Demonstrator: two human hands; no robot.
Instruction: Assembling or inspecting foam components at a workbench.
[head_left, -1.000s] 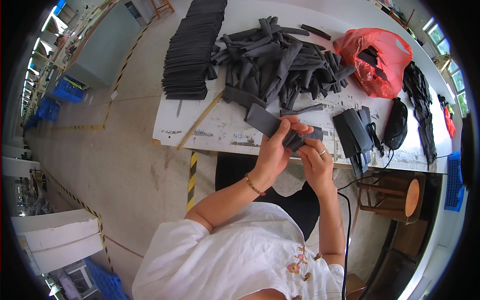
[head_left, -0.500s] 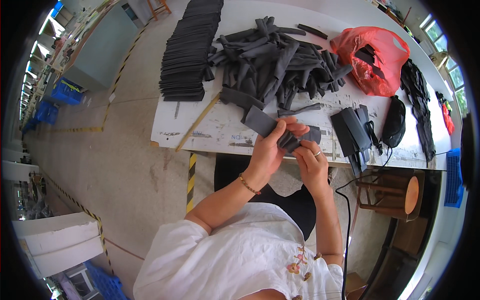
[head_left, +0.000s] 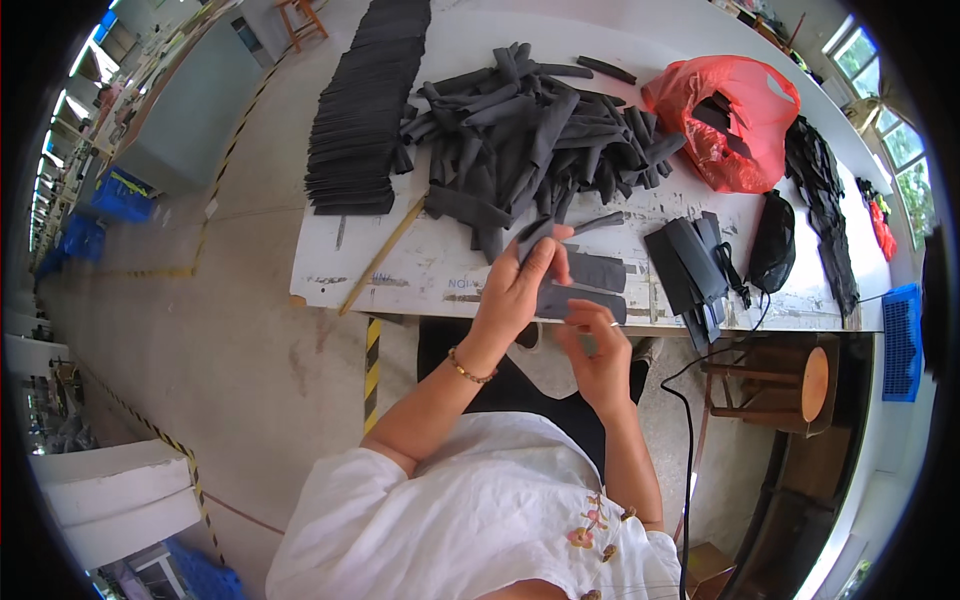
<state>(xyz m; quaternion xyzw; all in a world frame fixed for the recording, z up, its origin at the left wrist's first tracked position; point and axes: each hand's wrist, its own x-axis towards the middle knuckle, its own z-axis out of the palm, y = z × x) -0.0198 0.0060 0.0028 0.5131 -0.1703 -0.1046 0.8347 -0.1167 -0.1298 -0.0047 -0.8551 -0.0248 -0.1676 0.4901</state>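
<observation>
Left hand (head_left: 512, 288) raised at the desk (head_left: 325, 252) front, wrist angled inward, grip pinched on a dark grey strip (head_left: 533, 238). Right hand (head_left: 600, 358) half-curled, grip parted, near flat strips (head_left: 590, 304) on the desk.

The heaped fabric strips (head_left: 548, 125) are charcoal grey, the stacked strips (head_left: 362, 120) black. The counter (head_left: 420, 250) is white with dark scuffs, the plastic bag (head_left: 680, 98) red, the floor tape (head_left: 373, 365) striped yellow and black.
</observation>
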